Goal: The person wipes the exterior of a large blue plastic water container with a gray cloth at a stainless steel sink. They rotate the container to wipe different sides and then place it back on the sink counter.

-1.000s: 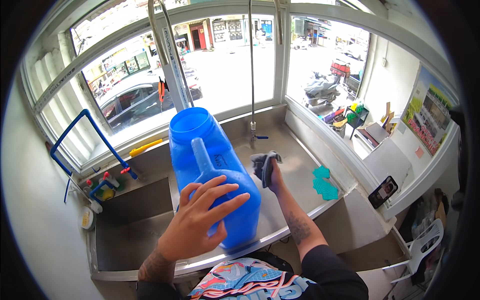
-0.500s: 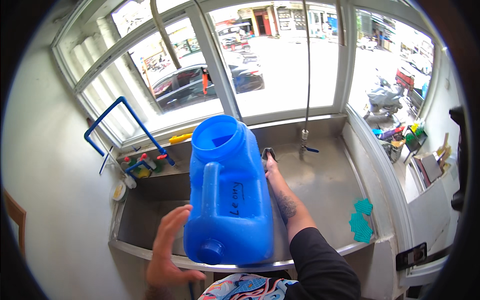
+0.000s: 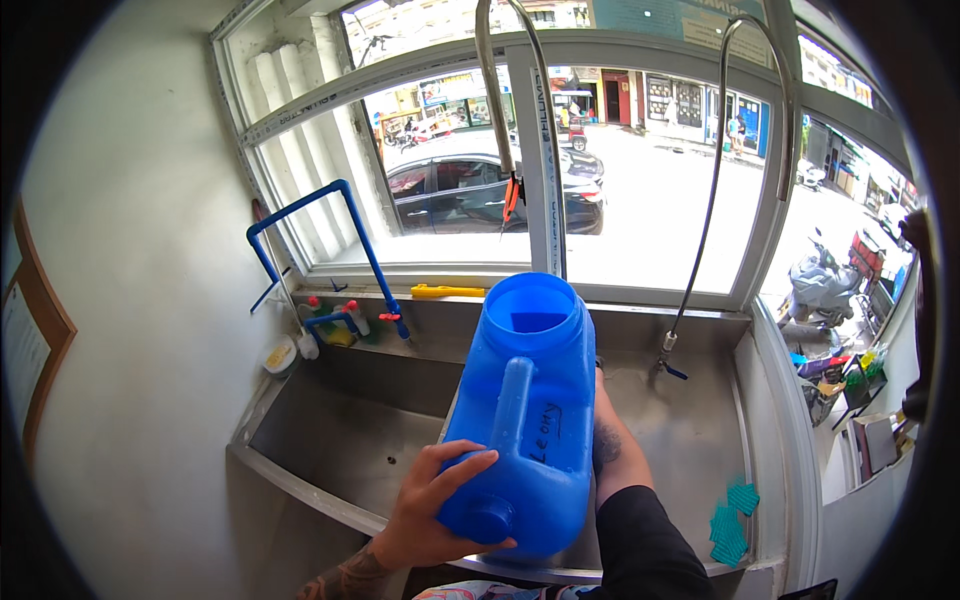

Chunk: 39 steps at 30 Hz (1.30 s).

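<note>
A large blue plastic water jug [image 3: 565, 490] with a wide open mouth, a moulded handle and handwriting on its side lies tilted in front of me, mouth away from me. My left hand [image 3: 430, 505] grips its near left corner, fingers spread over the edge beside the blue screw cap [image 3: 490, 520]. On the jug's right side, my right forearm [image 3: 615, 450] reaches forward against it. My right hand is almost wholly hidden behind the jug; a bit of something dark shows by it. What those fingers do cannot be seen.
A deep stainless-steel basin [image 3: 330, 440] lies left, with a steel counter [image 3: 690, 420] right. Behind stand blue pipes [image 3: 345, 190], a yellow tool [image 3: 447, 291], bottles [image 3: 345, 325] and a white tub [image 3: 279, 354]. Teal gloves [image 3: 730, 530] rest right. A curved spout [image 3: 495, 100] hangs above.
My left hand has closed on the jug's near corner, where it was apart before. My right hand, earlier partly visible with something dark grey, is now behind the jug. The view has shifted.
</note>
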### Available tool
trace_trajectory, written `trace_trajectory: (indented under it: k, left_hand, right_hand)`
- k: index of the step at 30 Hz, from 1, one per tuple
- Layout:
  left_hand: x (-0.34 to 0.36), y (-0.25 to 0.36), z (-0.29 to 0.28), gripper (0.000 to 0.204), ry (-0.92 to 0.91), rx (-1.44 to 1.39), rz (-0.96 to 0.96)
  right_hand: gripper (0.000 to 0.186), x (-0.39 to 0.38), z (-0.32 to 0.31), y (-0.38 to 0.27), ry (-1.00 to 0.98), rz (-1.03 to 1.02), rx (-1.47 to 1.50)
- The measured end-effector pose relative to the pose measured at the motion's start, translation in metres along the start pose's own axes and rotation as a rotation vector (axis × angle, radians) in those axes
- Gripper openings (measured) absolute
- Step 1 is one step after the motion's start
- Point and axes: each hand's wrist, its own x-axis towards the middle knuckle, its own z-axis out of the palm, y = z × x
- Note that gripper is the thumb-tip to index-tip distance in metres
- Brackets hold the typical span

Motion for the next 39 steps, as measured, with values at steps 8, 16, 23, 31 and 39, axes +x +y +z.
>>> trace_trajectory:
  k: [8, 16, 23, 31, 39]
  left_hand:
    - [-0.001, 0.000, -0.001, 0.091, -0.021, 0.022, -0.001]
    - [-0.001, 0.009, 0.003, 0.083, 0.188, 0.085, 0.173]
    - [0.014, 0.018, -0.024, 0.062, -0.202, 0.266, 0.293]
    - [0.024, 0.021, -0.038, 0.087, -0.396, 0.171, 0.284]
    - [0.029, 0.007, -0.040, 0.099, -0.216, 0.144, 0.341]
  right_hand:
    - [0.072, -0.010, -0.004, 0.005, -0.020, 0.022, 0.039]
    - [0.075, -0.027, -0.005, 0.000, -0.062, 0.017, 0.112]
    - [0.079, -0.093, -0.014, -0.030, -0.297, -0.094, 0.175]
    - [0.077, -0.242, 0.012, -0.111, -0.387, -0.541, -0.440]
    - [0.040, -0.381, 0.073, -0.131, 0.532, -1.150, -2.891]
